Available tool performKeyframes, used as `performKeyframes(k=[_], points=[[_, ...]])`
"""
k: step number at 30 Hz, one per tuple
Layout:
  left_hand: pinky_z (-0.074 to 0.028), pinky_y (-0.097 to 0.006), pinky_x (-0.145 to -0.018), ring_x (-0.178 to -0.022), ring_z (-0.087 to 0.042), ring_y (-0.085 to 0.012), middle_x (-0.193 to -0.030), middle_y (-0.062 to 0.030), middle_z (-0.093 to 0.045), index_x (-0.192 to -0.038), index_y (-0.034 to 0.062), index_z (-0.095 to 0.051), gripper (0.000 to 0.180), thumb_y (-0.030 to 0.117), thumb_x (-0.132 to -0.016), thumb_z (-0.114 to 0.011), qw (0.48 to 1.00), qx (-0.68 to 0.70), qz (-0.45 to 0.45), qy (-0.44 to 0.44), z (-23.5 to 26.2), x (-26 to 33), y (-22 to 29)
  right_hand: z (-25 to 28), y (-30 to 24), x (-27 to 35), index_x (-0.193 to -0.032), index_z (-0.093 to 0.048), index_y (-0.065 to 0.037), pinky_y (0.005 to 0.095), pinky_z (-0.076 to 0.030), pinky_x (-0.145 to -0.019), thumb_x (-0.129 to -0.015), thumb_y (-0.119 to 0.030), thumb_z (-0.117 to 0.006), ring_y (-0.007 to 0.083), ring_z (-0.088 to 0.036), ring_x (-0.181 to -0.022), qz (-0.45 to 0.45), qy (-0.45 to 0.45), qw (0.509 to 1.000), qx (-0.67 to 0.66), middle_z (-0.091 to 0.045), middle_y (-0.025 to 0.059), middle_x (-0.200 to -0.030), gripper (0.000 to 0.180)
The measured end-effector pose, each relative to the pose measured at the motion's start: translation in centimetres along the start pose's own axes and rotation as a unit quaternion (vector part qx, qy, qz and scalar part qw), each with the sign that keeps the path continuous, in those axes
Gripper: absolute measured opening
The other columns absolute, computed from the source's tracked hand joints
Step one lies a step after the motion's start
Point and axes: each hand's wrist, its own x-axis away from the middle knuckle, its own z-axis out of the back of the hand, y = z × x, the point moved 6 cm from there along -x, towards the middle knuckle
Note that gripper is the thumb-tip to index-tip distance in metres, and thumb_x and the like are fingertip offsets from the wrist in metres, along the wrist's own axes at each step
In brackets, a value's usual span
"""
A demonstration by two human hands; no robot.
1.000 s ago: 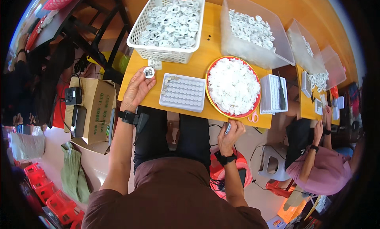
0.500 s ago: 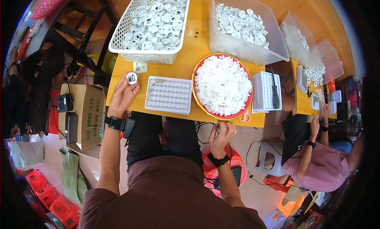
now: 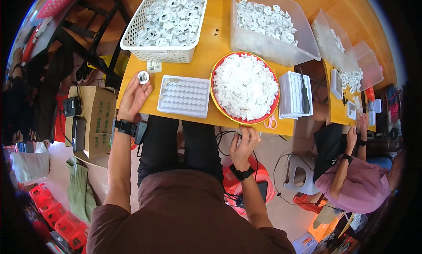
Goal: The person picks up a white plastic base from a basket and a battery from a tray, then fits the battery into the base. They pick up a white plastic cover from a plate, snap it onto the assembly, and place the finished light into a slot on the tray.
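Observation:
My left hand (image 3: 134, 97) is closed on a small round white plastic part (image 3: 143, 77), pinched between thumb and fingertips above the table's left side. Right of it lies a white tray (image 3: 183, 115) with rows of round pockets; a few grey discs sit in its far-left corner. My right hand (image 3: 245, 147) is at the table's front edge, just below a round red tray with a yellow rim (image 3: 212, 93) heaped with small white plastic pieces (image 3: 244, 87). Its fingers are curled with the tips together; whatever they may hold is too small to make out.
A white basket (image 3: 165, 56) and a clear bin (image 3: 274, 54), both full of white parts, stand at the back. Stacked trays (image 3: 291, 96) with a screwdriver (image 3: 304, 93) on top and pink scissors (image 3: 271, 122) lie at right. Another person (image 3: 351, 183) works farther right.
The view has shifted slightly, so the table sits a little higher. My left hand keeps the round part raised; my right hand stays by the table edge, its fingers slightly moved.

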Motion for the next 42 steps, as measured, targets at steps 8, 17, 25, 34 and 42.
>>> performKeyframes(k=[8,17,25,34,42], points=[[-0.046,-0.033,-0.088,-0.097,-0.057,-0.0201,-0.114,-0.0144,-0.054,-0.12,0.0029,-0.044,0.031,0.014,-0.091,-0.049,1.0,-0.004,0.008,-0.005,0.5,-0.8,-0.2,-0.2,0.0,0.3,-0.111,-0.052,-0.003,0.0423,-0.034,-0.088,-0.069,0.003,-0.061,0.034,-0.042,-0.103,-0.002,-0.007,1.0,0.021,-0.044,0.0156,-0.108,0.043],[-0.046,-0.034,-0.088,-0.097,-0.055,-0.0193,-0.115,-0.0157,-0.052,-0.12,0.0041,-0.044,0.033,0.016,-0.09,-0.052,0.999,-0.011,0.037,-0.027,-0.6,-1.2,-0.4,-0.5,-0.1,0.3,-0.11,-0.053,-0.003,0.04,-0.036,-0.088,-0.071,0.011,-0.056,0.0307,-0.043,-0.103,0.013,0.017,0.996,0.085,-0.044,0.0138,-0.107,0.042],[-0.046,-0.033,-0.089,-0.098,-0.055,-0.0182,-0.115,-0.0169,-0.053,-0.117,0.0034,-0.047,0.029,0.015,-0.09,-0.051,0.998,-0.016,0.051,-0.019,-0.5,-0.9,-0.6,-1.4,0.1,0.9,-0.112,-0.049,-0.002,0.0412,-0.034,-0.088,-0.07,0.01,-0.059,0.0317,-0.04,-0.102,0.024,0.017,0.996,0.079,-0.04,0.015,-0.106,0.045],[-0.046,-0.033,-0.089,-0.096,-0.056,-0.0193,-0.115,-0.0169,-0.052,-0.118,0.0035,-0.046,0.031,0.015,-0.09,-0.051,0.999,-0.01,0.052,-0.006,-0.5,-1.1,-0.1,-2.0,0.0,0.5,-0.111,-0.046,-0.003,0.0417,-0.031,-0.086,-0.068,0.008,-0.062,0.0309,-0.035,-0.102,0.029,0.012,0.996,0.078,-0.035,0.0147,-0.106,0.048],[-0.047,-0.033,-0.086,-0.096,-0.056,-0.0192,-0.113,-0.0141,-0.053,-0.119,0.0039,-0.044,0.032,0.015,-0.09,-0.052,0.998,-0.021,0.053,-0.006,-0.3,-1.1,-0.7,-1.8,0.5,0.7,-0.113,-0.044,-0.004,0.0435,-0.032,-0.085,-0.068,0.003,-0.064,0.0338,-0.038,-0.101,0.017,0.029,0.997,0.074,-0.036,0.0157,-0.108,0.049]])
